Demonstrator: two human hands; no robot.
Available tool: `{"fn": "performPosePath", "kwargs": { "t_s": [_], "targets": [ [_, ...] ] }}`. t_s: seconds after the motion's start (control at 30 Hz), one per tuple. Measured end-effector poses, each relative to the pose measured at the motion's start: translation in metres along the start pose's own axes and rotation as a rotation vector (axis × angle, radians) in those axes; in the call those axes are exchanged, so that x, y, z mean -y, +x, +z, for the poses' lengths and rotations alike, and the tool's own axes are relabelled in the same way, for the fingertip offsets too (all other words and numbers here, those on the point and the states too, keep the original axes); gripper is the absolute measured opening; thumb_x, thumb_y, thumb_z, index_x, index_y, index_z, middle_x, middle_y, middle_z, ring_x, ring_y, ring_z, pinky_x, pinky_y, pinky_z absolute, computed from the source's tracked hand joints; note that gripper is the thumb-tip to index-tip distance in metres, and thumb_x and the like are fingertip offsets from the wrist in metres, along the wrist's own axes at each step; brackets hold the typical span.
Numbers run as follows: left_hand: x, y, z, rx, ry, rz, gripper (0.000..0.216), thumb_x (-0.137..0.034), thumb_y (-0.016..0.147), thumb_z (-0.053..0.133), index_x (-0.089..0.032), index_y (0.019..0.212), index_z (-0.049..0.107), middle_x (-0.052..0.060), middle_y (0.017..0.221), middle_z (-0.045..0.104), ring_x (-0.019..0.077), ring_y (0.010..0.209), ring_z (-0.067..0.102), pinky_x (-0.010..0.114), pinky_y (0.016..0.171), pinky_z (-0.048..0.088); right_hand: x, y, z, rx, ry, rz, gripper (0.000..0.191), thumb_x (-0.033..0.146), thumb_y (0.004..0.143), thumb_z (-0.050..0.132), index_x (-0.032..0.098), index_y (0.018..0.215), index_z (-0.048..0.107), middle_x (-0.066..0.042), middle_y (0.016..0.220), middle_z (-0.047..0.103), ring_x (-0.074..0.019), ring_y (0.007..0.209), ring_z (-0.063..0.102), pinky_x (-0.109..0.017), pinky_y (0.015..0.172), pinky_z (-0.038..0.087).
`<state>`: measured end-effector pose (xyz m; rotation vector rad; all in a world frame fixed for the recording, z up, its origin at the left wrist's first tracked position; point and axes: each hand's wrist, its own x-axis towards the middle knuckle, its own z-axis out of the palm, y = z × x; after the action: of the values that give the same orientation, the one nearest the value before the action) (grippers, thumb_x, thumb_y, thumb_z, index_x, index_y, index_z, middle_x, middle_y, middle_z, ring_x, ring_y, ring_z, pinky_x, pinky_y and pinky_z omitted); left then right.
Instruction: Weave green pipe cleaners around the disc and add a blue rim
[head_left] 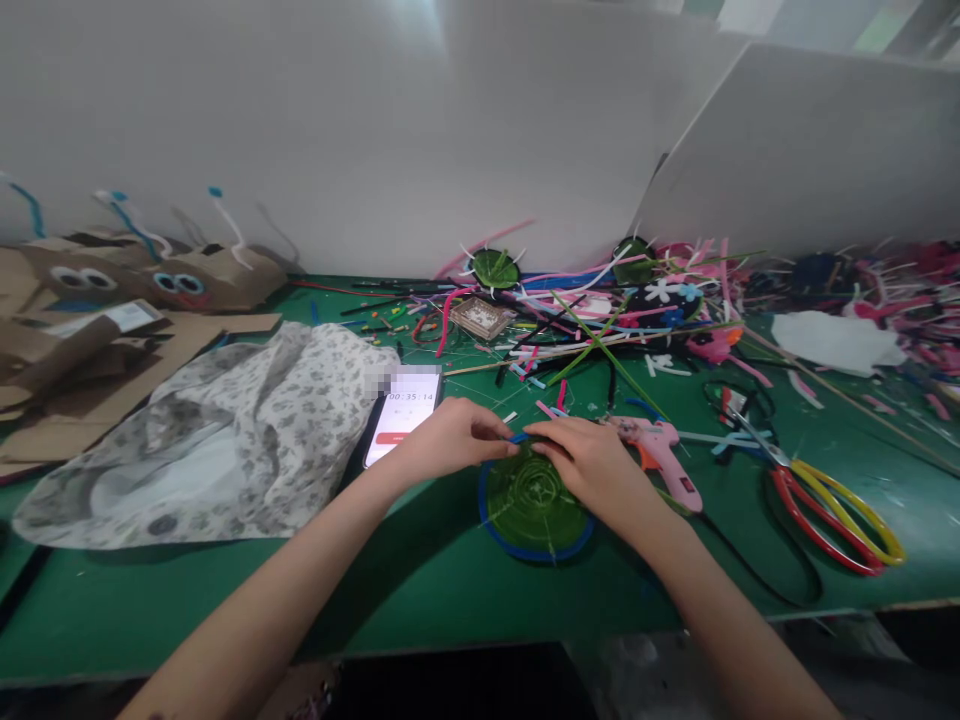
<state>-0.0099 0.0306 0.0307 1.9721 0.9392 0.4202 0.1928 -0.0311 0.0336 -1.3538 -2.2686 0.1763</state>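
A round green disc [536,505] of coiled strips, with a blue edge, is tilted slightly over the green table in front of me. My left hand [466,438] pinches the blue edge at its upper left, thumb and fingers close together. At the top of the same edge, my right hand [583,455] grips it with curled fingers, covering part of the disc's right side. Just right of that hand lies a pink hot glue gun [664,455]. A phone [409,405] showing a timer rests beside my left wrist.
Scissors [832,515] with red and yellow handles lie at the right. A patterned cloth [247,430] and cardboard figures [217,280] with eyes occupy the left. Along the wall spreads a pile of pipe cleaners [600,310], with another green disc [495,268] on it. White tissue [836,342] lies far right.
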Motion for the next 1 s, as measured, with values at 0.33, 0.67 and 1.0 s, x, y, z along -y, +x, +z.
{"fn": "performPosePath", "kwargs": {
  "t_s": [0.33, 0.67, 1.0],
  "targets": [
    [0.004, 0.001, 0.003, 0.026, -0.149, -0.03, 0.029, -0.043, 0.075, 0.067, -0.018, 0.087, 0.072, -0.002, 0.059, 0.058, 0.0107, 0.052, 0.054, 0.019, 0.047, 0.047, -0.003, 0.002, 0.0, 0.016, -0.064, 0.031, 0.023, 0.022, 0.088, 0.054, 0.019, 0.108, 0.064, -0.007, 0.106, 0.07, -0.0216, 0.099, 0.065, -0.036, 0.087, 0.051],
    [0.01, 0.003, 0.008, 0.014, -0.185, -0.06, 0.026, -0.041, 0.074, 0.068, -0.016, 0.083, 0.071, -0.001, 0.06, 0.06, 0.0093, 0.051, 0.055, 0.019, 0.046, 0.048, 0.003, -0.008, -0.011, -0.093, -0.107, 0.058, 0.031, 0.028, 0.088, 0.055, 0.02, 0.117, 0.058, -0.007, 0.113, 0.066, -0.0224, 0.107, 0.06, -0.036, 0.087, 0.049],
    [0.017, 0.004, 0.01, -0.041, -0.123, -0.077, 0.032, -0.045, 0.073, 0.069, -0.016, 0.087, 0.071, 0.001, 0.061, 0.065, 0.0117, 0.049, 0.059, 0.021, 0.046, 0.046, -0.027, -0.084, -0.019, -0.314, -0.562, 0.735, 0.05, 0.054, 0.081, 0.052, 0.015, 0.112, 0.054, -0.014, 0.095, 0.066, -0.0292, 0.082, 0.062, -0.034, 0.062, 0.044]
  ]
}}
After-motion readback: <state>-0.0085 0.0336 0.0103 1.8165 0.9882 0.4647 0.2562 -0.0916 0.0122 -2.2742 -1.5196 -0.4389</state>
